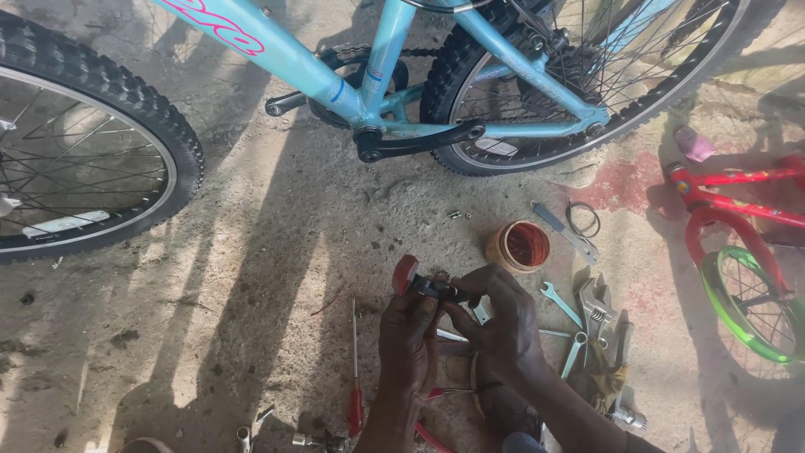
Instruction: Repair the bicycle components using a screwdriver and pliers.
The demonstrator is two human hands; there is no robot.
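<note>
My left hand [407, 334] and my right hand [501, 323] meet low in the middle of the view, both gripping a small black bicycle pedal [429, 286] with a red reflector at its left end. The left hand holds it from below; the right hand's fingers close on its right end. A light blue bicycle [381, 80] stands just beyond, its black crank arm [419, 141] pointing right with no pedal on its end.
On the concrete ground lie an orange tin [520, 246], several spanners [560, 303], an adjustable wrench [594, 304], a red-handled screwdriver [355, 377] and a black ring [582, 219]. A small red bicycle with a green-rimmed wheel [746, 306] stands at the right.
</note>
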